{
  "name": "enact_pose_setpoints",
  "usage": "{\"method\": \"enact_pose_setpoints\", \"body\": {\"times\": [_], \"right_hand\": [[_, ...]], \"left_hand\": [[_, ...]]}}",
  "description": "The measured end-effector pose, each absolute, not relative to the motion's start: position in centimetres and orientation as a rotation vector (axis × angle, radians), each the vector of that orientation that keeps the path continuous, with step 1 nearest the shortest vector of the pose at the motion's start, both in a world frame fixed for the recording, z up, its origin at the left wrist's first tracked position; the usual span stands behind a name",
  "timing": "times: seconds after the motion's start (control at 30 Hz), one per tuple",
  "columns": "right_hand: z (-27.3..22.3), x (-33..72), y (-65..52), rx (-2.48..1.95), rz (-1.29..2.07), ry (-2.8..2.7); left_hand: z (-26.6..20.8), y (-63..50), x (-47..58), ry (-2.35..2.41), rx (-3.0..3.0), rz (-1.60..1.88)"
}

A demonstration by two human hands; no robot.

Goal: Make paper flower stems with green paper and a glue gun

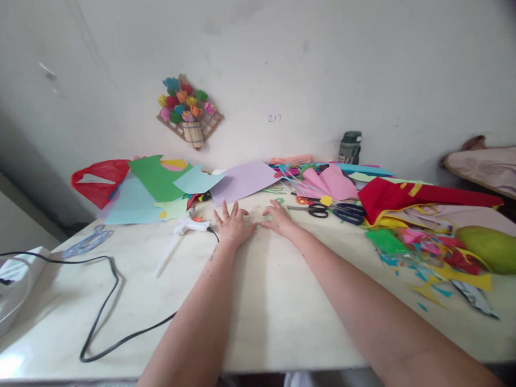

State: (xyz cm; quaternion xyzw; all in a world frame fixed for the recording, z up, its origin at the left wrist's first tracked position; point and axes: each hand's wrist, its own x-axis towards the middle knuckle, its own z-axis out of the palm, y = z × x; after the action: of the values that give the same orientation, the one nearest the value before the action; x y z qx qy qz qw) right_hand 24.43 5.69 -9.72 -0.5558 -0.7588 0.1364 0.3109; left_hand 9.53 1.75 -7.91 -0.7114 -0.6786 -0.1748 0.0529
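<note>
One tiny green scrap [258, 226] lies on the table [305, 308] between our left hand [235, 227], spread wide, and right hand [279, 221], half-open; we see neither gripping anything; we judge it light, easily creased, best pinched by its edge.

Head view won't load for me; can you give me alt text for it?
A person's left hand and right hand nearly meet over a pale table, something small and green between them. A white glue gun lies left, dark-handled scissors right, coloured paper sheets behind.
</note>
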Motion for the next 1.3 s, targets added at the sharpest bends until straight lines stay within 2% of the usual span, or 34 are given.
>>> {"method": "enact_pose_setpoints", "body": {"times": [0.4,0.87,1.3], "right_hand": [[-9.1,24.3,5.3,-1.522,0.393,-2.071],[-8.1,24.1,5.4,-1.564,0.522,-2.066],[-8.7,26.5,5.7,-1.317,0.865,-1.962]], "left_hand": [[-8.0,2.3,9.4,-2.327,-2.107,-0.588],[-8.4,2.5,9.0,-2.374,-2.129,-0.58],[-8.0,2.3,8.7,-2.398,-2.131,-0.607]]}}
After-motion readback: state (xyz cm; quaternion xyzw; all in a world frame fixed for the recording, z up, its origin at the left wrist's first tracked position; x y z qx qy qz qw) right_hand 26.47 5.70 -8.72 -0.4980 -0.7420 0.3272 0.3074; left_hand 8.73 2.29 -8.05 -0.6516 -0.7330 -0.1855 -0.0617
